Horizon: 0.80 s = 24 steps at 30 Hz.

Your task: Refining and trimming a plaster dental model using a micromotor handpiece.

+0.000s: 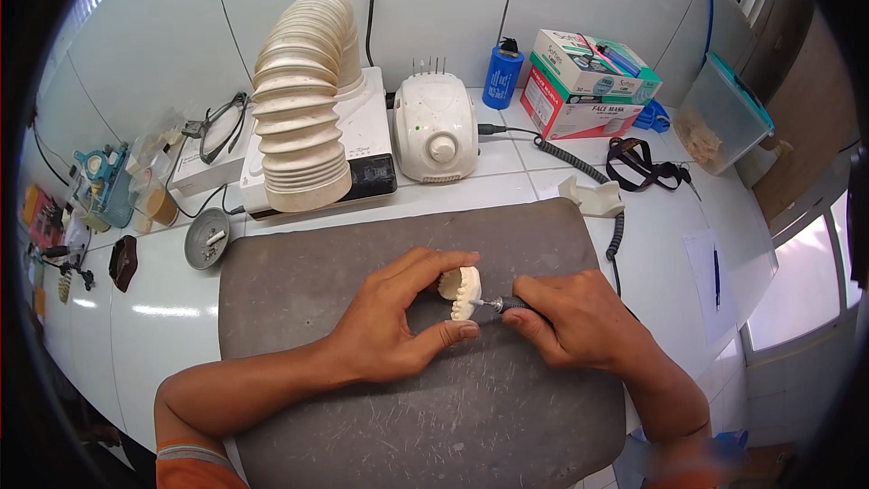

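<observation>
Left hand pinches a tooth model between thumb and fingers, just above the grey mat. Model is off-white, plaster-like, two rows of teeth facing each other, hinged open. Right hand is closed around a dark rotary tool; its metal tip touches the model's lower right edge, just past the left thumb tip.

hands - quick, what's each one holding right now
Left hand: closed on the white dental cast, thumb and fingers around it.
Right hand: closed on the rotary handpiece, tip at the cast.
</observation>
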Each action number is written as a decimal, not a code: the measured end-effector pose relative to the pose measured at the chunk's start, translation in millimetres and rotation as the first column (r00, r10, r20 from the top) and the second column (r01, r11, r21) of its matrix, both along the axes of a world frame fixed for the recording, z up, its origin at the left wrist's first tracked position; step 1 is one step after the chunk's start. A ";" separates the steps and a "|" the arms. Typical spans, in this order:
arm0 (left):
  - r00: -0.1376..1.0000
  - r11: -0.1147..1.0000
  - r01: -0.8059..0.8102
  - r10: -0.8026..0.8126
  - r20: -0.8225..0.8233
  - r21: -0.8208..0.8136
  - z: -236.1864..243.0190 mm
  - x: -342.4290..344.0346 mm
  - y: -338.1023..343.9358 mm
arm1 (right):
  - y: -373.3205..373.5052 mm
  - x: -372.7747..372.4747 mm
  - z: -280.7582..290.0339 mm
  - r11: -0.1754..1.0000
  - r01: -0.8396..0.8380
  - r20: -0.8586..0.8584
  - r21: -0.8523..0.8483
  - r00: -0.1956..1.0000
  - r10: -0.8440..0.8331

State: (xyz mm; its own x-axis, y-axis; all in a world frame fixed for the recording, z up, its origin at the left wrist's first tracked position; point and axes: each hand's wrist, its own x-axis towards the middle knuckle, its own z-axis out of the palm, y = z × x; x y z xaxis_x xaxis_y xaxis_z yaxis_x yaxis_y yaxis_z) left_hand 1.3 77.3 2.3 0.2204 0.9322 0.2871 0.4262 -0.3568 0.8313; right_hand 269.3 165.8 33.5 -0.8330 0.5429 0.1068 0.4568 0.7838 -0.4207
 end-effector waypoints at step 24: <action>1.000 1.000 -0.019 0.019 0.012 0.019 -1.2 0.8 0.5 | -1.8 -1.3 0.3 1.000 0.021 0.002 0.002 1.000 -0.021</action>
State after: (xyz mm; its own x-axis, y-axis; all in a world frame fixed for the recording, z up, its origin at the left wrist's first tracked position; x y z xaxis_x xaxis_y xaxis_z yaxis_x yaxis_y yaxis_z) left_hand 2.1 77.8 1.1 0.1993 0.9305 0.3073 0.4232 -0.3645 0.8295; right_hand 267.9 164.0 33.8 -0.8217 0.5601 0.1058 0.4742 0.7747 -0.4183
